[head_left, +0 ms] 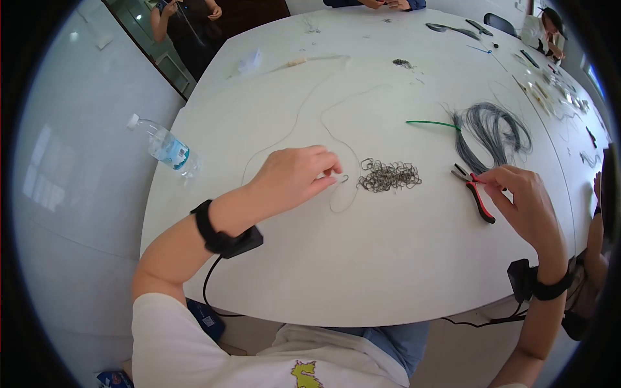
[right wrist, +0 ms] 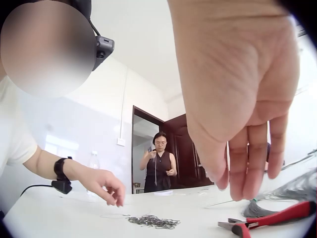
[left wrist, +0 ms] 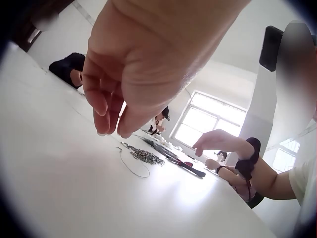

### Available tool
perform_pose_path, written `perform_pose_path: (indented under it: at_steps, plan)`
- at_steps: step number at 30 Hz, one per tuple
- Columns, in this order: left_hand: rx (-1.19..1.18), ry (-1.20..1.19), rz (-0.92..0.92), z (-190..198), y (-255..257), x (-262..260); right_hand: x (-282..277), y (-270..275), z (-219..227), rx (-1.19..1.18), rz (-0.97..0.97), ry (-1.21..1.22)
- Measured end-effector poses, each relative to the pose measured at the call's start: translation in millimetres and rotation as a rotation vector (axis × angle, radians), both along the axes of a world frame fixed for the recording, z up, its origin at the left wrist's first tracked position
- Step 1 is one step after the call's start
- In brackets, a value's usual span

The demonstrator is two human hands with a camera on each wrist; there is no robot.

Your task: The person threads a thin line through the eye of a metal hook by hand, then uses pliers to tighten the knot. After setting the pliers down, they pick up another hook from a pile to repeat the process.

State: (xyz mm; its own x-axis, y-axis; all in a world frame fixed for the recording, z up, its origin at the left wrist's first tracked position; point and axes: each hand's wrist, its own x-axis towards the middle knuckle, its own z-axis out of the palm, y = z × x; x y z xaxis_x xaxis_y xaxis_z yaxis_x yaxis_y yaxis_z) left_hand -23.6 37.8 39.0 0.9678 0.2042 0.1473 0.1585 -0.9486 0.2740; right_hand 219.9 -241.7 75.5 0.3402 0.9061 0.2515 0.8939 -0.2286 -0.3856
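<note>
**A:** Head view: what does each hand do?

**B:** The left hand [head_left: 294, 176] lies low over the white table [head_left: 362, 271], fingertips pinched on the bent end of a long thin wire [head_left: 341, 179] that loops away across the table. Just beside it, to its right, lies a pile of small wire links [head_left: 390, 175]. The right hand [head_left: 522, 200] hovers over the red-handled pliers [head_left: 477, 194], fingers loosely extended, the tips at the handles; whether they touch cannot be told. Beyond the pliers lie a coil of grey wire [head_left: 495, 129] and a green wire [head_left: 432, 123]. A water bottle [head_left: 165, 147] lies near the table's left edge.

**A:** Left wrist view?

**B:** The left hand [left wrist: 124, 74] hangs above the table, fingers [left wrist: 101, 111] bunched together; the pinched wire end is too fine to make out here. The pile of small wire links [left wrist: 143, 155] and pliers [left wrist: 185, 166] lie beyond, with the right hand [left wrist: 215, 141] raised over them.

**A:** Right wrist view?

**B:** The right hand [right wrist: 242, 99] hangs with relaxed, straight fingers [right wrist: 255, 163], holding nothing, directly above the pliers [right wrist: 270, 218]. The links [right wrist: 153, 221] lie mid-table near the left hand [right wrist: 106, 186].
</note>
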Motion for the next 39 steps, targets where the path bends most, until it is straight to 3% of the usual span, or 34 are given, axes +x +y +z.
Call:
perform_pose_path:
  at_steps: [5,11,14,16,21,22,24,25,27,29,31,32,34,35,37,38,39]
  plan:
    - [-0.156,0.082,-0.045,-7.2,10.2,25.2,-12.0,-15.6,3.1,-0.007,-0.023,-0.020]
    - [-0.391,0.209,-0.007,-12.2,24.9,20.6,-20.2,-15.4,-1.8,-0.002,-0.002,-0.035]
    - [-0.277,0.203,0.111,-5.9,28.3,-2.4,-22.6,-12.7,-5.0,-0.010,0.035,-0.022]
    - [-0.038,0.241,0.238,-0.3,35.8,-31.5,-23.5,-13.5,-8.7,0.006,0.044,-0.053]
    - [0.252,0.590,0.566,29.6,37.6,-101.6,-24.3,-13.2,-13.4,-0.053,-0.009,-0.016]
    - [0.250,0.594,0.576,31.7,33.6,-105.3,-24.9,-11.5,-14.2,-0.071,-0.036,-0.003]
    - [0.162,0.192,0.367,31.8,25.2,-110.1,-28.7,-5.9,-14.5,-0.054,-0.006,-0.015]
    - [0.160,0.190,0.371,25.7,20.5,-115.3,-30.0,-3.9,-13.7,-0.035,0.016,-0.028]
    - [0.145,0.188,0.158,7.2,7.2,-127.1,-31.5,-3.9,-14.0,-0.017,0.030,-0.032]
    - [0.103,0.240,0.203,3.0,-12.2,-140.1,-32.4,-7.1,-14.4,-0.010,0.031,-0.026]
    - [0.256,0.330,0.408,6.9,-24.8,-146.1,-32.2,-11.4,-11.6,-0.050,0.021,-0.060]
    - [0.252,0.328,0.403,15.9,-26.7,-140.8,-31.6,-13.1,-11.7,-0.055,0.016,-0.061]
    - [0.117,1.062,0.783,42.2,-31.3,-122.2,-30.2,-14.7,-13.0,-0.057,0.004,-0.058]
    - [0.118,1.059,0.784,41.1,-32.3,-123.4,-31.0,-13.9,-12.4,-0.054,0.004,-0.061]
    - [0.268,0.636,0.714,37.0,-33.9,-125.7,-33.8,-12.9,-8.1,-0.092,-0.016,-0.039]
    - [0.268,0.629,0.708,32.6,-30.6,-120.7,-34.2,-13.1,-8.0,-0.091,-0.023,-0.045]
    - [0.303,0.360,0.402,24.9,-25.6,-110.6,-34.3,-13.1,-10.7,-0.066,0.010,-0.048]
